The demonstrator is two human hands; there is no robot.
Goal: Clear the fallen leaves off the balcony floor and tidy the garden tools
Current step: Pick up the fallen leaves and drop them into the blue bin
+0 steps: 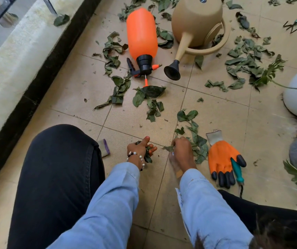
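Head view: she crouches; her left hand [140, 150] clutches a wad of leaves [147, 156], while her right hand [181, 150] seems to pinch another leaf [168, 148] on the tiled floor [129, 121], near the orange glove [222, 159].

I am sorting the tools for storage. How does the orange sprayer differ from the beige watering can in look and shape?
The orange sprayer is a slim bright bottle with a black pump head; the beige watering can is wider, rounder and pale. The sprayer ends in a short nozzle; the can has a long spout with a black rose and a big loop handle. Both lie tipped over on the tiled floor among leaves.
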